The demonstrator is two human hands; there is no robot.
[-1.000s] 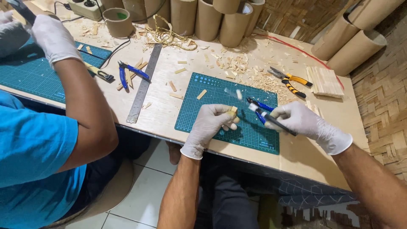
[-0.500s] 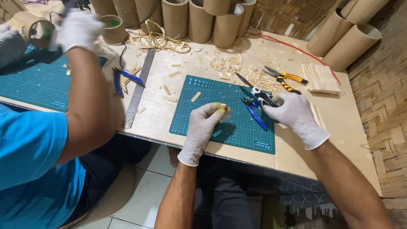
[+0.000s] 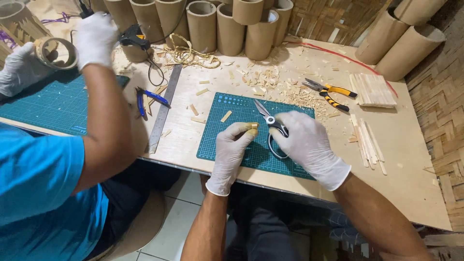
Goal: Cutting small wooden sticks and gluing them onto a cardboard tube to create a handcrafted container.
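Left hand [image 3: 232, 147] pinches a small wood piece [image 3: 252, 126] over the green cutting mat [image 3: 227, 145] — right hand [image 3: 304, 140] fingers curled around scissors [image 3: 268, 122], blades slightly parted.

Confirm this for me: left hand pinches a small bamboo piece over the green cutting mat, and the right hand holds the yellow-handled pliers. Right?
Not quite. The right hand holds scissors, not the yellow-handled pliers, which lie untouched on the table, as the head view shows. The left hand does pinch the bamboo piece over the green cutting mat.

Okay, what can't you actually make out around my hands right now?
Head view only:
- Scissors: handles largely covered by the right hand.
- Small wooden piece: mostly hidden in the left hand fingertips.
- Print on the green cutting mat: too small.
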